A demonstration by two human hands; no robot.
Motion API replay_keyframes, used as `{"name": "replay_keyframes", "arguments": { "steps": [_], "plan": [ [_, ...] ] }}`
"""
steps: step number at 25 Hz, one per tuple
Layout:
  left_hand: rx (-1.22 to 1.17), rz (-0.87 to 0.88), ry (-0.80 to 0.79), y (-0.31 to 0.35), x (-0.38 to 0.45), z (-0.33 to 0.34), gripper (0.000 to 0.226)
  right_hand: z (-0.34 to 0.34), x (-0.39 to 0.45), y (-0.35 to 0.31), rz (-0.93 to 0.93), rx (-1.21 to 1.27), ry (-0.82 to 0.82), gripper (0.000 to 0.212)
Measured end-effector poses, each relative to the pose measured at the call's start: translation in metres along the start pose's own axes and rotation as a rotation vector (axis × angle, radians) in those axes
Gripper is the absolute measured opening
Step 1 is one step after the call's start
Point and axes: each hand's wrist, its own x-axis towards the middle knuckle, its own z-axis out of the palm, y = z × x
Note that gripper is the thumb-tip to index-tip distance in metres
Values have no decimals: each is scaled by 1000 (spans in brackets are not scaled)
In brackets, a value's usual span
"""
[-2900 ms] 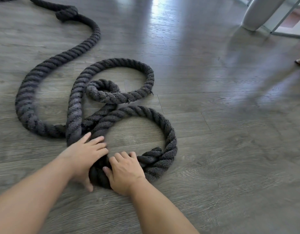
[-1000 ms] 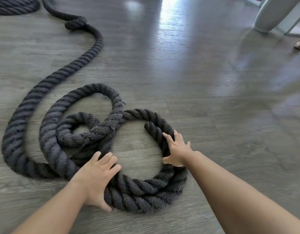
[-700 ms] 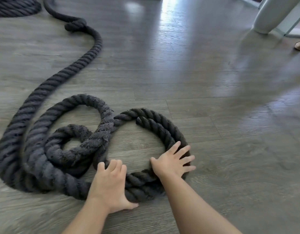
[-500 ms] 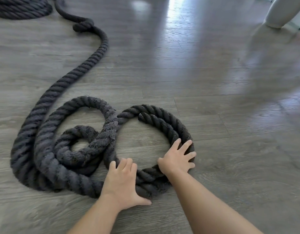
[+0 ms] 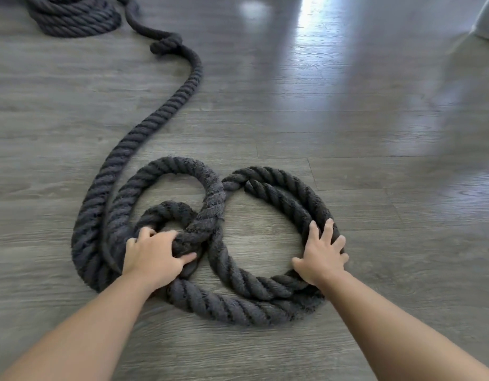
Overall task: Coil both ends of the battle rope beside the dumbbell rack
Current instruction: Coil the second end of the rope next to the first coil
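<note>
- left hand (image 5: 155, 255) moved off the front loop, now grips the battle rope (image 5: 237, 279) crossing
- right hand (image 5: 321, 255) still flat, fingers spread on the right coil
- rope on wood floor (image 5: 347, 119)

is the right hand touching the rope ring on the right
Touching. The head view shows the right hand lying on the right side of the rope ring, spread fingers draped over both strands with no floor between.

Indoor exercise space, likely a home or small gym: grey wood-look plank floor (image 5: 347, 133), glossy with window glare; thick dark battle rope (image 5: 182, 86) lying across it.
</note>
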Motion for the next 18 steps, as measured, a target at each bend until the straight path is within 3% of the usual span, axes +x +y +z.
{"name": "replay_keyframes", "arguments": {
  "steps": [2, 4, 6, 9, 12, 15, 17, 18],
  "plan": [
    [-15, 43, 82, 5, -3, 3, 49, -2, 4, 5, -32, -27, -5, 102],
    [-186, 52, 330, 14, -7, 8, 37, -4, 6, 13, -76, -57, -9, 103],
    [-456, -71, 509, 23, -10, 8, 33, -5, 9, 19, -115, -86, -9, 104],
    [-750, -232, 599, 36, 1, -8, 38, -9, 13, 27, -171, -122, -18, 105],
    [-569, -196, 436, 46, 26, -27, 48, -15, 20, 38, -256, -170, -19, 106],
    [-193, 143, 217, 28, 29, -17, 57, -19, 22, 42, -273, -194, -33, 106],
    [-227, 245, 395, 0, 15, -5, 50, -19, 23, 42, -270, -201, -25, 105],
    [-341, 139, 576, -14, 5, 1, 43, -19, 23, 42, -267, -200, -25, 105]
  ]
}}
